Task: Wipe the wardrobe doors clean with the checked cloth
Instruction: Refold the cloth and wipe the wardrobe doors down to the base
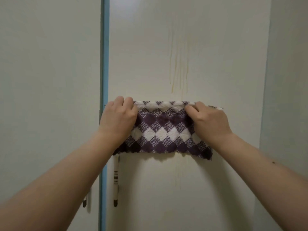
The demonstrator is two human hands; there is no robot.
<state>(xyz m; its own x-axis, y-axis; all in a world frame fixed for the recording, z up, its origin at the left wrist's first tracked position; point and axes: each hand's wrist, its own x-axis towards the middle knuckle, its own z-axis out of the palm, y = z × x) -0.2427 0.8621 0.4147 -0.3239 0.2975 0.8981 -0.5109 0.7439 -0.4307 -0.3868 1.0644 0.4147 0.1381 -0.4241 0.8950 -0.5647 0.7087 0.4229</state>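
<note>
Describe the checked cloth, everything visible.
The checked cloth is plush, fleecy-looking, purple-and-white diamond check, scalloped lower edge. It is spread as a wide band against the wardrobe door, just below yellowish drip streaks. The left hand and right hand grip its top edge near each end; its lower left corner hides the top of a door handle.

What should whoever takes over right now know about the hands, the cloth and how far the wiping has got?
Left grip: holds the top left edge of the checked cloth.
Right grip: holds its top right edge.
Cloth: stretched across the right door, its lower edge over the top of the door handle.
Done: cannot tell how much has been wiped.
Left: yellowish drip streaks above the cloth, fainter ones below; probably the left door too.
</note>
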